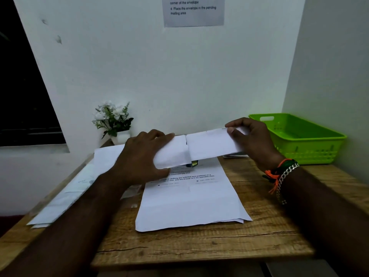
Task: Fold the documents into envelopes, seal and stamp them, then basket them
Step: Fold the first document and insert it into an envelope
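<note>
Wooden counter [259,236]: your left hand [143,154] grips the folded document [171,152], long axis crosswise, toward the envelope [209,144] pinched by your right hand [253,140].

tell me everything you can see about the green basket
The green basket is a shallow rectangular tray that looks like bright lime plastic. It has slotted, perforated side walls and an oval handle cutout in its far end wall. It sits upright at the back right of the wooden table, close to the corner of the walls. No envelopes show inside it. The right hand is near its left side, not touching it.
</note>
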A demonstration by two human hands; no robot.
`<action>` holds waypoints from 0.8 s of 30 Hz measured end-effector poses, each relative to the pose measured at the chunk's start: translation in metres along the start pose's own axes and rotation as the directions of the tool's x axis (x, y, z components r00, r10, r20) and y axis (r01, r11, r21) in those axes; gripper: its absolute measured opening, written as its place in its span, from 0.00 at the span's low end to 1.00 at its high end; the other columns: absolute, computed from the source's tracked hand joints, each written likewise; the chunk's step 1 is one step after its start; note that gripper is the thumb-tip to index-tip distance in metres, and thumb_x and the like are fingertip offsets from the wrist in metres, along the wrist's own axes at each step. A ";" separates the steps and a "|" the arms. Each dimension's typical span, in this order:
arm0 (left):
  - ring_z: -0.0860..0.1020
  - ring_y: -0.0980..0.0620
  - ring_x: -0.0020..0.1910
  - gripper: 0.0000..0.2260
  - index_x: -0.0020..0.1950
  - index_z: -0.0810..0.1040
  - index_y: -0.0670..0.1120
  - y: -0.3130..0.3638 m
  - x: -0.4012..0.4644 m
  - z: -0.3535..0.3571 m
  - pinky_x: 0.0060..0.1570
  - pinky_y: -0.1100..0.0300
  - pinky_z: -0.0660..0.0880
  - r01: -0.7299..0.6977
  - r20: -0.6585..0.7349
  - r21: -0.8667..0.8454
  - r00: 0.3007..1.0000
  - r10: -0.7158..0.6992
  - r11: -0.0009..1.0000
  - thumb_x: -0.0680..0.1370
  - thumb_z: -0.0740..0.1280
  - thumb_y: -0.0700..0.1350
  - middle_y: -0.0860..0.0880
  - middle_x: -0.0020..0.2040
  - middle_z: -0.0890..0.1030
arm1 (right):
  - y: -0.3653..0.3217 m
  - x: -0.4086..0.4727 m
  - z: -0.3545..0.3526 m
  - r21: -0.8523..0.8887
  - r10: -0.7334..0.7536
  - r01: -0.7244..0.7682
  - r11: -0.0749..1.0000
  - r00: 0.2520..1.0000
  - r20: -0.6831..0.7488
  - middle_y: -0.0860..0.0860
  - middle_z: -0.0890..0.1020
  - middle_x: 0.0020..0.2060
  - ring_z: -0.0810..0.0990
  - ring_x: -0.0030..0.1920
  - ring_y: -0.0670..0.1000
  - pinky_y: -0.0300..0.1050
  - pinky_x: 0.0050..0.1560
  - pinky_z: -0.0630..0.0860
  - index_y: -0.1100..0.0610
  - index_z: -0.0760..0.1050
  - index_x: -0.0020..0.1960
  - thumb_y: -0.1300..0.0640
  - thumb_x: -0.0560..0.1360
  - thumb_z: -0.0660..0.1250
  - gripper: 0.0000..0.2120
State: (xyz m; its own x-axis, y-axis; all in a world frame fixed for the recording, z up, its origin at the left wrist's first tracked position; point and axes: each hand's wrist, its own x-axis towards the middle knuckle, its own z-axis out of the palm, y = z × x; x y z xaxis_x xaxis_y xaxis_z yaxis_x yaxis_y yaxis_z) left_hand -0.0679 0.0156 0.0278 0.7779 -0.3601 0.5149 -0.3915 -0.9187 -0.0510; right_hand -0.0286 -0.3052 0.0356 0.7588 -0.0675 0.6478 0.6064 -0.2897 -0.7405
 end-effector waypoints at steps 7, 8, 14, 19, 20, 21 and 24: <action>0.71 0.51 0.62 0.42 0.79 0.64 0.61 0.007 0.000 0.001 0.60 0.50 0.69 -0.008 -0.025 -0.035 1.000 0.007 0.999 0.64 0.64 0.68 0.57 0.68 0.71 | -0.004 -0.006 0.008 0.079 0.049 -0.055 0.995 0.996 0.075 0.50 0.85 0.46 0.81 0.47 0.42 0.35 0.49 0.75 0.58 0.84 0.50 0.64 0.78 0.71 0.04; 0.71 0.51 0.62 0.42 0.79 0.64 0.61 0.009 0.000 0.002 0.59 0.50 0.68 -0.016 -0.031 -0.042 0.999 0.015 0.999 0.64 0.65 0.67 0.57 0.68 0.71 | -0.004 -0.008 0.013 0.078 0.057 -0.065 0.995 0.994 0.096 0.51 0.85 0.48 0.81 0.49 0.44 0.39 0.51 0.75 0.57 0.84 0.50 0.64 0.79 0.70 0.05; 0.72 0.51 0.60 0.41 0.78 0.65 0.61 0.012 0.002 0.007 0.56 0.53 0.68 -0.035 -0.057 -0.028 0.998 0.033 0.999 0.65 0.67 0.67 0.57 0.67 0.72 | -0.007 -0.016 0.024 0.143 0.151 -0.197 0.970 0.947 0.282 0.54 0.80 0.52 0.77 0.50 0.51 0.49 0.51 0.75 0.46 0.73 0.68 0.53 0.83 0.61 0.14; 0.73 0.50 0.61 0.42 0.78 0.66 0.60 0.010 0.002 0.004 0.57 0.51 0.68 -0.005 -0.107 -0.013 0.994 0.003 1.000 0.65 0.67 0.67 0.56 0.68 0.73 | -0.013 -0.013 0.017 0.229 0.301 -0.317 0.920 0.948 0.104 0.58 0.80 0.45 0.80 0.45 0.57 0.66 0.44 0.81 0.52 0.77 0.61 0.61 0.79 0.69 0.11; 0.73 0.50 0.61 0.41 0.78 0.66 0.60 0.011 0.002 0.004 0.57 0.50 0.68 -0.008 -0.117 -0.013 0.993 0.006 1.000 0.65 0.67 0.67 0.56 0.68 0.73 | -0.014 -0.014 0.017 0.240 0.295 -0.313 0.919 0.950 0.106 0.60 0.81 0.45 0.80 0.44 0.58 0.66 0.44 0.81 0.54 0.77 0.59 0.64 0.78 0.70 0.11; 0.73 0.50 0.61 0.41 0.78 0.66 0.60 0.012 0.002 0.004 0.58 0.50 0.68 -0.014 -0.126 -0.015 0.992 0.012 1.000 0.65 0.67 0.67 0.56 0.68 0.73 | -0.014 -0.015 0.017 0.254 0.283 -0.304 0.918 0.952 0.114 0.61 0.81 0.43 0.79 0.43 0.58 0.64 0.43 0.80 0.56 0.78 0.58 0.65 0.78 0.70 0.11; 0.73 0.50 0.62 0.41 0.79 0.66 0.60 0.015 0.002 0.003 0.57 0.51 0.67 -0.029 -0.148 -0.034 0.989 0.024 0.999 0.65 0.67 0.66 0.57 0.68 0.72 | -0.018 -0.016 0.018 0.285 0.252 -0.279 0.917 0.959 0.128 0.61 0.79 0.40 0.76 0.41 0.57 0.59 0.42 0.74 0.57 0.80 0.57 0.66 0.77 0.71 0.10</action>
State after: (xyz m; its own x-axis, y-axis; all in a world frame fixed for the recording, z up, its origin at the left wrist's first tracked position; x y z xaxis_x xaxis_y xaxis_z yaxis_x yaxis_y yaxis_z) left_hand -0.0708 0.0006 0.0256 0.6868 -0.3538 0.6349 -0.4306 -0.9018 -0.0367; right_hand -0.0474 -0.2820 0.0351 0.9112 -0.0160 0.4117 0.4120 0.0255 -0.9108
